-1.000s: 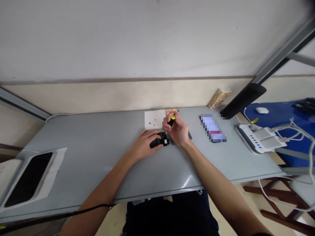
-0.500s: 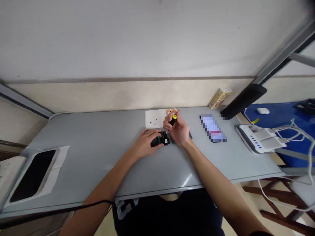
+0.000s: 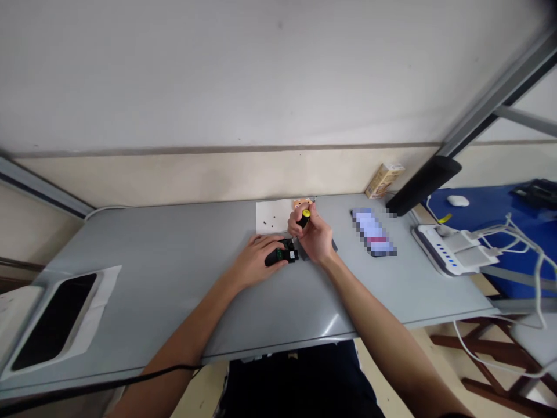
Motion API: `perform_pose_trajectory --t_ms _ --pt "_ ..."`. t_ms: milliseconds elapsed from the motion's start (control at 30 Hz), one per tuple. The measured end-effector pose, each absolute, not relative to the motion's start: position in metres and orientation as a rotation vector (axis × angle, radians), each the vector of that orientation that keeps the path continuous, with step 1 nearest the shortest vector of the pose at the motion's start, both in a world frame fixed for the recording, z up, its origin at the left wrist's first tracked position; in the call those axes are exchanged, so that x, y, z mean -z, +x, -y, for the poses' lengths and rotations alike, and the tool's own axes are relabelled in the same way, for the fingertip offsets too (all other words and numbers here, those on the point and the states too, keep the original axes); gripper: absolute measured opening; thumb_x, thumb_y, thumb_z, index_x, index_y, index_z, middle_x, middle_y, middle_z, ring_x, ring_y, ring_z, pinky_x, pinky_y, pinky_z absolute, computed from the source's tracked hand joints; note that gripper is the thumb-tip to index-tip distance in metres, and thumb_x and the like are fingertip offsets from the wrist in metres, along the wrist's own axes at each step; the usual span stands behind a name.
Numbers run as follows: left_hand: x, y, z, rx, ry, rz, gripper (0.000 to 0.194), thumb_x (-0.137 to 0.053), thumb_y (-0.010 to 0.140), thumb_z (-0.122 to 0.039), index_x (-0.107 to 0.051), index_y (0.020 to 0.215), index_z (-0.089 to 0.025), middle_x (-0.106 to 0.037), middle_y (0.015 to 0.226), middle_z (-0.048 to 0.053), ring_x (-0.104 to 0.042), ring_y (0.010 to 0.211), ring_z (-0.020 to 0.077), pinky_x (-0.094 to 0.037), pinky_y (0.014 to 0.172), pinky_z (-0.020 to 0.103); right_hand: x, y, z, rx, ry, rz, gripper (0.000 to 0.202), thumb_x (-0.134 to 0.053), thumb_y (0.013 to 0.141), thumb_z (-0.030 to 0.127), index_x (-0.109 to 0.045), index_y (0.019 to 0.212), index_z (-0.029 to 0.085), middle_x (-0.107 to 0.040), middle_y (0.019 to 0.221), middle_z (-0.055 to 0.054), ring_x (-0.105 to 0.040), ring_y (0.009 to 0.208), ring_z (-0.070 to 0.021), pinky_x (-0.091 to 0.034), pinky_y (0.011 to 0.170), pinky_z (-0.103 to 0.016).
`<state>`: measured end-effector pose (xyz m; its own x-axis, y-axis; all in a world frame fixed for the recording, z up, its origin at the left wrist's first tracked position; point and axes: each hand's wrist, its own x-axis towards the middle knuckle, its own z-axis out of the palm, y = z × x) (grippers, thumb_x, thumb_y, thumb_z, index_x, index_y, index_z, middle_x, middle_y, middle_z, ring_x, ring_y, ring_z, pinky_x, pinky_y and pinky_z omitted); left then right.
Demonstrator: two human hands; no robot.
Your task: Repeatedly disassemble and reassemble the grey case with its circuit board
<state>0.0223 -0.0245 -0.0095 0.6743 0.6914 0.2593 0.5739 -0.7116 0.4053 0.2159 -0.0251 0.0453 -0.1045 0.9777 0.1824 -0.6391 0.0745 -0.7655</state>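
A black device (image 3: 275,256) with a green circuit part and a small white label lies on the grey table, and my left hand (image 3: 256,259) grips it from the left. My right hand (image 3: 314,232) is wrapped round a screwdriver (image 3: 304,218) with a black and yellow handle, held just above the device's right end. The screwdriver's tip is too small to make out. Beside the device, partly under my right hand, is a dark grey flat piece (image 3: 334,245). Behind my hands, a white sheet (image 3: 265,212) bears several tiny dark bits, and an orange patterned item (image 3: 300,203) touches its right side.
A phone (image 3: 374,232) with a lit screen lies right of my hands. Further right are a small carton (image 3: 383,180), a black cylinder (image 3: 422,186) and a power strip (image 3: 439,249) with white cables. A tablet-like device (image 3: 56,319) lies at the left; a black cable (image 3: 161,370) crosses the front edge.
The camera view has shifted slightly, so the table sits a little lower in the picture. My hands keep nearly the same hold on the device and screwdriver.
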Motion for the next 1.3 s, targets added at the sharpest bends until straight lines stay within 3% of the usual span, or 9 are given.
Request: perform_pose_trajectory --t_ms 633,1300 --pt "0.0053 0.0224 0.027 -0.654 2.559 -1.045 0.018 -0.06 0.098 -0.038 -0.062 0.112 -0.026 -0.065 0.139 0.005 -0.058 0.13 0.0251 -0.036 0.114 0.05 -0.0396 0.2135 0.0235 -1.509 -0.442 0.888 0.039 -0.041 0.102 0.049 -0.055 0.077 0.021 -0.034 0.06 0.002 -0.028 0.054 -0.013 -0.029 0.057 -0.026" --pt "0.008 0.0217 0.0248 -0.689 2.547 -1.031 0.02 -0.055 0.099 -0.033 -0.064 0.115 -0.026 -0.068 0.133 0.006 -0.062 0.125 0.0245 -0.041 0.11 0.048 -0.0411 0.213 0.0242 -1.467 -0.446 0.842 0.037 -0.046 0.1 0.048 -0.055 0.077 0.021 -0.037 0.066 0.001 -0.034 0.056 -0.0125 -0.034 0.058 -0.026"
